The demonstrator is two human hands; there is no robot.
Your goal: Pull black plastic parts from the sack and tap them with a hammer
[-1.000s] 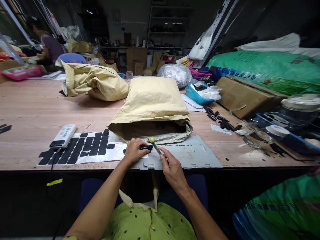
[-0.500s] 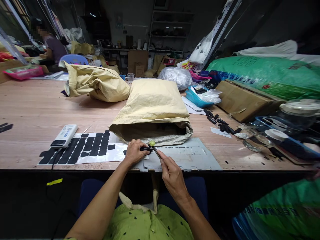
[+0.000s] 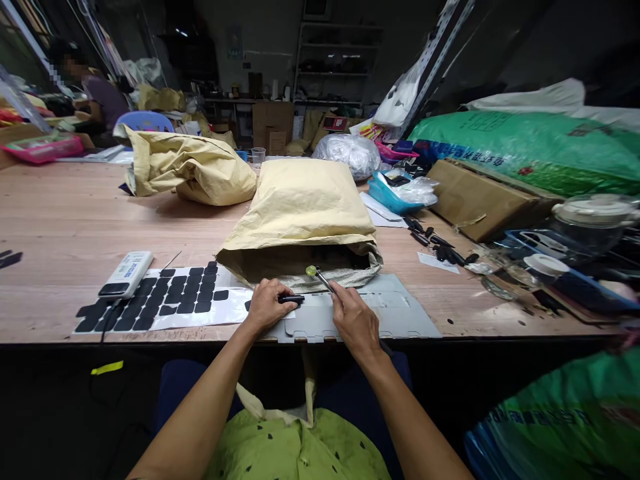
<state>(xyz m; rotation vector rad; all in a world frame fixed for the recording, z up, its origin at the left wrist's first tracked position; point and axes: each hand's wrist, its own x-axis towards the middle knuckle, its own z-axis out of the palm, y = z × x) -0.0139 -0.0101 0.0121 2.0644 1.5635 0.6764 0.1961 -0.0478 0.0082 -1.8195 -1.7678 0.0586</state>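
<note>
My left hand (image 3: 268, 305) is closed on a small black part (image 3: 292, 299), low over the grey board (image 3: 360, 313) at the table's front edge. In my right hand (image 3: 354, 317) is the handle of a small hammer (image 3: 320, 275) with a yellow-green head, raised and apart from the black part. Behind both hands lies a yellow paper sack (image 3: 310, 200), its dark mouth facing me. Beside my left hand a white sheet (image 3: 220, 310) carries rows of black pads (image 3: 155, 300).
A white device (image 3: 127, 273) with a cable rests on the pads. Another yellow sack (image 3: 200, 163) lies behind at left. At right are loose black parts (image 3: 445, 252), a cardboard box (image 3: 485, 200) and lidded jars. A person (image 3: 97, 97) sits far left.
The hammer head has lifted off the black part and moved up and slightly right with my right hand. My left hand keeps its grip in nearly the same place.
</note>
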